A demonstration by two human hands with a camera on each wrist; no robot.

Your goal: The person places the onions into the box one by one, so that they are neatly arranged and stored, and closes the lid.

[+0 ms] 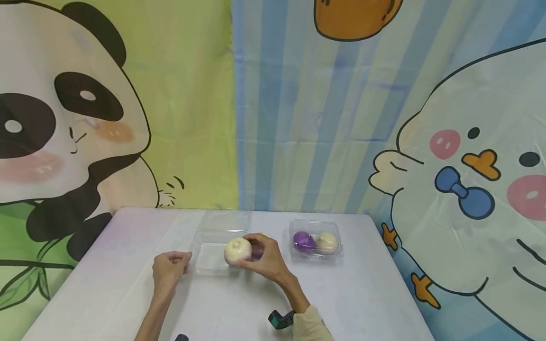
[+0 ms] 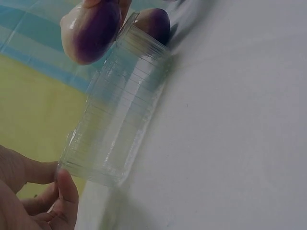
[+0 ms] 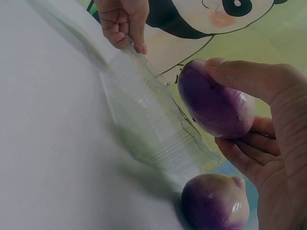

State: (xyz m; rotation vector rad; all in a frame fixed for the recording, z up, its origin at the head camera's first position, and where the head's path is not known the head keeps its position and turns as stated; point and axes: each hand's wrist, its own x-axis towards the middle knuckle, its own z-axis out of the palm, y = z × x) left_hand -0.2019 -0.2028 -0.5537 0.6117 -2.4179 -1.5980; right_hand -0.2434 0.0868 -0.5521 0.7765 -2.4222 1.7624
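My right hand (image 1: 269, 259) grips a purple-and-white turnip (image 1: 237, 251) between thumb and fingers. It holds the turnip above the right end of an open clear plastic box (image 1: 210, 259). In the right wrist view the turnip's purple side (image 3: 211, 103) faces the camera. My left hand (image 1: 171, 270) pinches the box's left rim with thumb and fingers, plain in the left wrist view. A second turnip (image 3: 216, 201) sits on the table beside the box's right end; my right hand mostly hides it in the head view.
The open box's clear lid (image 1: 226, 221) lies hinged back behind it. To the right stands another clear box (image 1: 315, 255), its two round contents showing one purple and one white. A black device (image 1: 280, 320) is at my right wrist. Cartoon-printed cloth hangs behind the white table (image 1: 362, 293).
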